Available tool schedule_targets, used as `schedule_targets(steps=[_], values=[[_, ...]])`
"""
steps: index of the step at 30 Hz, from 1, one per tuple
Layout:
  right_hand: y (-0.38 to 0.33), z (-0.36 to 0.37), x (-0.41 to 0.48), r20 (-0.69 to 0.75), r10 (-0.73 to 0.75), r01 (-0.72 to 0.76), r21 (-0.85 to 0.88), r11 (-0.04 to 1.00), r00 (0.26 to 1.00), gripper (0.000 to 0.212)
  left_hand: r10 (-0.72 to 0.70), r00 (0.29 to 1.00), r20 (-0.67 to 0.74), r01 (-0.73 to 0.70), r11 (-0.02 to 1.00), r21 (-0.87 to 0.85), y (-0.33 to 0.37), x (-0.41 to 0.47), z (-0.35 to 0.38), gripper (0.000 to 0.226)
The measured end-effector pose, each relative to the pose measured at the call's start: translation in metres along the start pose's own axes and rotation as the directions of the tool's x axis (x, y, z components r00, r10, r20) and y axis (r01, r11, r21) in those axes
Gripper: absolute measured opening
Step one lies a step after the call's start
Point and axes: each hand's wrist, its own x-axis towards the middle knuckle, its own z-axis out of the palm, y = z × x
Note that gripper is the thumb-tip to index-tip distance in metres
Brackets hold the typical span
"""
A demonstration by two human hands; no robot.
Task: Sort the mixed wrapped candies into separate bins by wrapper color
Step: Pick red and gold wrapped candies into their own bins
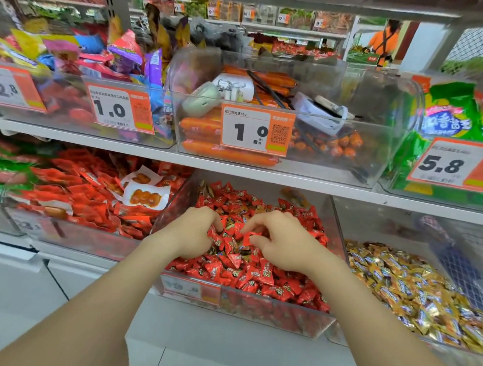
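1. The step in hand looks like combing the red bin [256, 304] for wrappers that do not belong. The red pile [260, 276] fills it. The gold candies [413, 292] lie in the gold bin [378, 223] at 3 o'clock.
2. The right hand [282, 241] pinches one red candy [249, 237] between thumb and forefinger, just above the pile's middle. It matches the bin, so it is best let go there, not carried off.
3. The left hand [193, 233] sits at 9 o'clock of that candy, fingers curled down into the pile. I cannot tell whether they close on anything. It serves best as a rake, spreading the top layer thin so odd colours show.
4. Brownish strays [206, 190] show at 12 o'clock, by the back wall. They are likely the next targets. Taking one at a time by a wrapper end should keep reds from coming along.
5. Any lift toward 3 o'clock should clear the divider cleanly, as loose candies slide easily.
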Motion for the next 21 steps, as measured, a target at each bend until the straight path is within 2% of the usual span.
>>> schedule_targets(steps=[2, 6, 8, 9, 11, 13, 17, 19, 21], values=[[0.005, -0.005, -0.005, -0.041, 0.007, -0.007, -0.002, 1.000, 0.999, 0.029, 0.015, 1.000, 0.002, -0.015, 0.999, -0.041, -0.002, -0.003, -0.004, 0.030], [0.005, -0.004, -0.008, -0.189, -0.024, -0.012, -0.186, 0.982, 0.982, 0.032, 0.075, 0.997, 0.020, -0.073, 0.993, -0.096, 0.000, -0.009, -0.010, 0.025], [0.000, -0.005, -0.005, -0.242, -0.088, 0.057, -0.128, 0.990, 0.966, 0.031, 0.078, 0.997, 0.008, -0.077, 0.992, -0.099, 0.002, -0.011, -0.009, 0.022], [-0.004, -0.004, -0.005, -0.210, -0.102, 0.093, -0.049, 0.994, 0.972, 0.030, 0.069, 0.998, -0.007, -0.069, 0.994, -0.089, 0.002, -0.010, -0.008, 0.022], [-0.013, -0.001, -0.007, -0.036, -0.117, 0.119, 0.064, 0.991, 0.992, 0.021, 0.042, 0.998, -0.054, -0.046, 0.997, -0.069, 0.001, -0.010, -0.007, 0.025], [-0.016, 0.006, -0.008, 0.098, -0.110, 0.109, 0.017, 0.994, 0.989, 0.013, 0.027, 0.994, -0.109, -0.035, 0.997, -0.066, 0.000, -0.010, -0.007, 0.027], [-0.013, 0.005, -0.002, 0.011, -0.063, 0.063, -0.294, 0.954, 0.998, 0.032, 0.039, 0.987, -0.156, -0.044, 0.999, -0.026, 0.003, -0.013, -0.010, 0.029], [-0.016, 0.000, 0.002, 0.010, -0.039, 0.040, -0.365, 0.930, 0.999, 0.038, 0.078, 0.990, -0.113, -0.077, 0.997, 0.015, 0.006, -0.014, -0.008, 0.040], [-0.017, 0.001, 0.005, 0.010, -0.030, 0.031, -0.330, 0.944, 1.000, 0.037, 0.112, 0.993, -0.047, -0.111, 0.993, 0.026, 0.011, -0.015, -0.007, 0.038]])
